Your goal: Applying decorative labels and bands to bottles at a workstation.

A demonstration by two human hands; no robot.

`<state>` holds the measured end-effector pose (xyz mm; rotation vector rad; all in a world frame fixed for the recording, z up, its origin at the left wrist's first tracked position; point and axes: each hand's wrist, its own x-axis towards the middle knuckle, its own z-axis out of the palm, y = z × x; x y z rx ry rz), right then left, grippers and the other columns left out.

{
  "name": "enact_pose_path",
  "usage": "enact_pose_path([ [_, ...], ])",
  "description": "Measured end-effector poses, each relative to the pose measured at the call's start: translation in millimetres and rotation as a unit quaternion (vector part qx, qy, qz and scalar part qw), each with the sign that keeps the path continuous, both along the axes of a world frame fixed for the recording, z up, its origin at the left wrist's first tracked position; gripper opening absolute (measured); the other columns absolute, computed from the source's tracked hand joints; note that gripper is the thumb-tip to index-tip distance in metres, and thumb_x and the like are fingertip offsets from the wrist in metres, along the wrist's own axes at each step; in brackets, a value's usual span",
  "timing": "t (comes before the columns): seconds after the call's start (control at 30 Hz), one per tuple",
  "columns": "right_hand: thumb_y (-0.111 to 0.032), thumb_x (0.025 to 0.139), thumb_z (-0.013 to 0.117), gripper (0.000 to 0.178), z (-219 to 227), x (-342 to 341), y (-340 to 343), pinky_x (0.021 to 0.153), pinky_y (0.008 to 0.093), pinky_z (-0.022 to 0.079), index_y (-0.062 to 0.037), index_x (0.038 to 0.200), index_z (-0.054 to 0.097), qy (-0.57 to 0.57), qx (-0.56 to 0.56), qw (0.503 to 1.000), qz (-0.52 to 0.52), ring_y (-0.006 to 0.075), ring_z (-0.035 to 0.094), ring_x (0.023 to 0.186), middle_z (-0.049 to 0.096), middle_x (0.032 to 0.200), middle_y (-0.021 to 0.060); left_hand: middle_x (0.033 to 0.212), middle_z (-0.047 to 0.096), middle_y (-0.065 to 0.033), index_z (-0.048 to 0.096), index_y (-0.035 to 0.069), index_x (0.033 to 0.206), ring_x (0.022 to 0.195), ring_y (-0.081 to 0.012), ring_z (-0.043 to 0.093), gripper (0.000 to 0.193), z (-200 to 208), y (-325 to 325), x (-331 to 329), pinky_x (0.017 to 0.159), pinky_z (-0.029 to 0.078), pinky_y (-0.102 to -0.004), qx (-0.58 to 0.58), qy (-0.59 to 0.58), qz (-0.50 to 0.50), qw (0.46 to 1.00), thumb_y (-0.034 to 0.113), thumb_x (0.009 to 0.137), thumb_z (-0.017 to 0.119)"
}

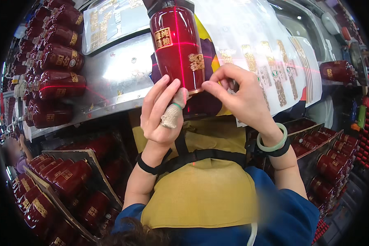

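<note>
While near sheets (256, 37), fingers (166, 96) over bottle (174, 55).

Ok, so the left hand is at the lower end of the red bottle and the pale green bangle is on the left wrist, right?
Not quite: in the head view, the pale green bangle is on the wrist of the right hand. The left hand is at the lower end of the red bottle, as you said.
</note>
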<state>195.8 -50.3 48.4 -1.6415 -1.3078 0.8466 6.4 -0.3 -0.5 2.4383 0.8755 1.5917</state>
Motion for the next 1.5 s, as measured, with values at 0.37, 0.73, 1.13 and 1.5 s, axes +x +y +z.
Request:
enact_pose_path([
  [0.37, -0.019, 0.087, 0.083, 0.024, -10.2, -21.8, 2.3, 0.058, 0.0251, 0.04, -0.0016, 0.086, 0.065, 0.132, -0.02, 0.991, -0.032, 0.0053, 0.048, 0.064, 0.058, 0.07, -0.0015, 0.112, 0.073, -0.0212, 0.069, -0.012, 0.113, 0.108, -0.0361, 0.071, 0.032, -13.2, -2.4, -5.7, 0.093, 0.06, -0.0413, -0.045, -0.018, 0.013, 0.999, -0.013, 0.082, 0.076],
  [0.73, -0.016, 0.091, 0.078, 0.018, -9.8, -14.2, 1.6, 0.059, 0.023, 0.04, -0.0009, 0.091, 0.068, 0.16, -0.048, 0.986, 0.0, 0.0041, 0.049, 0.065, 0.063, 0.075, -0.0022, 0.115, 0.072, -0.0201, 0.068, -0.012, 0.114, 0.11, -0.0365, 0.07, 0.032, -13.5, -3.6, -4.5, 0.095, 0.058, -0.0411, -0.039, -0.016, 0.012, 0.999, -0.012, 0.083, 0.076],
  [1.13, -0.023, 0.105, 0.059, 0.027, -11.6, -9.9, -11.9, 0.093, 0.0283, 0.044, 0.0012, 0.116, 0.061, 0.222, 0.004, 0.975, 0.006, 0.0135, 0.056, 0.099, 0.062, 0.109, 0.0051, 0.13, 0.059, -0.0217, 0.052, -0.01, 0.134, 0.121, -0.0381, 0.057, 0.064, -18.5, -16.8, -2.6, 0.102, 0.049, -0.0434, -0.046, 0.084, 0.037, 0.995, 0.006, 0.081, 0.085],
  [1.5, -0.005, 0.099, 0.063, 0.014, -12.7, -1.4, -18.1, 0.087, 0.0258, 0.049, -0.0005, 0.111, 0.069, 0.15, 0.056, 0.98, -0.118, 0.0093, 0.061, 0.094, 0.069, 0.101, 0.0028, 0.132, 0.056, -0.0154, 0.072, 0.002, 0.125, 0.121, -0.0357, 0.056, 0.056, 11.7, -15.7, 2.3, 0.105, 0.045, -0.0446, -0.117, 0.058, 0.019, 0.991, -0.002, 0.071, 0.086],
])
